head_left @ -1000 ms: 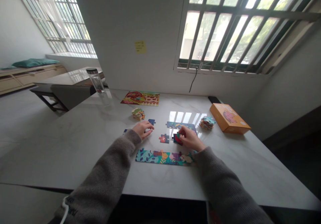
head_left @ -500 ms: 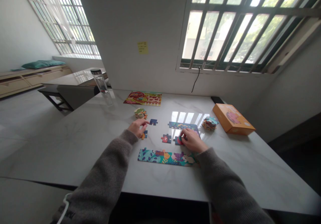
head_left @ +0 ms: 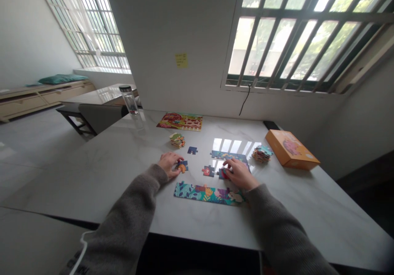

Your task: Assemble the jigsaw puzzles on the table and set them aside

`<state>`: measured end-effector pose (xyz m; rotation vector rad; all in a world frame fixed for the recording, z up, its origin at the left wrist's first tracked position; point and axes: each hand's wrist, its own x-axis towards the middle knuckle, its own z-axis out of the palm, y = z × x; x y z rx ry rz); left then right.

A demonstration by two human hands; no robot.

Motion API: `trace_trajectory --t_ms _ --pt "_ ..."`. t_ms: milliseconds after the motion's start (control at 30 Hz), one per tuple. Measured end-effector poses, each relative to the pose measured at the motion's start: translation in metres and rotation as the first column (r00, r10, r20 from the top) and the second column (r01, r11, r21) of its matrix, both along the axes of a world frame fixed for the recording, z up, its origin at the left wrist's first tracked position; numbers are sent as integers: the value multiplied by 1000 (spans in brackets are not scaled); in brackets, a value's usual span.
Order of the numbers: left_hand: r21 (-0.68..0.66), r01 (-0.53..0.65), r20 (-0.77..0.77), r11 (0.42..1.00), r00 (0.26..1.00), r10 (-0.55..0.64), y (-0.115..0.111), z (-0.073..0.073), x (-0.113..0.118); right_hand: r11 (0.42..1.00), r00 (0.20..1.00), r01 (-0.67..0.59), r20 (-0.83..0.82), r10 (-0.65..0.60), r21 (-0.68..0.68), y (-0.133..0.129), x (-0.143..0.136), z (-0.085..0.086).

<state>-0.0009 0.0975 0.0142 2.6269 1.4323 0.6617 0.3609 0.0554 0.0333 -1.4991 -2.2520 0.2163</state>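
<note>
My left hand (head_left: 169,165) has its thumb and forefinger at the edge of a dark blue puzzle piece with an orange shape (head_left: 182,167), which lies on the table. Across from it, my right hand (head_left: 241,174) grips a dark blue puzzle piece with a red shape (head_left: 223,174). A loose red-and-blue puzzle piece (head_left: 208,170) lies between the hands. Farther back is a plain dark blue piece (head_left: 192,150). A joined teal strip of puzzle (head_left: 200,192) runs along the near side, and a joined blue strip (head_left: 226,155) lies behind my right hand, partly hidden by it.
Stacks of puzzle pieces stand at the left (head_left: 177,140) and right (head_left: 261,154). Behind are a colourful farm picture (head_left: 181,122) and a glass bottle (head_left: 130,101). An orange box (head_left: 291,150) sits at the right of the white table (head_left: 123,172).
My left hand has come down and closed its fingertips at the orange-marked piece, which shows more now. My right hand stays on its piece. The whole view has shifted slightly.
</note>
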Motion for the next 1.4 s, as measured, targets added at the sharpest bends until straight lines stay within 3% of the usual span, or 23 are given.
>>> trace_trajectory --t_ms 167,400,533,800,1033,1300,1400 --pt "141 104 17 985 994 -107 -9 8 30 994 999 -18 -35 22 108 -3 -6 6" --pt "214 256 57 943 960 -273 -21 27 68 926 948 -289 -60 312 245 -17 -39 15" --pt "195 245 148 950 950 -276 -26 30 71 911 936 -318 -65 346 263 -19 -49 15" --pt "222 318 166 922 919 -357 -34 37 78 909 915 -332 -146 375 253 -19 -53 17" --pt "176 342 146 923 918 -368 -36 31 78 915 911 -344 -160 379 209 -22 -55 15" --pt "213 270 235 939 919 -318 -29 21 67 948 946 -196 -207 249 249 -15 -40 9" --pt "229 297 219 927 912 -347 -29 21 66 950 945 -185 -219 243 252 -14 -37 8"
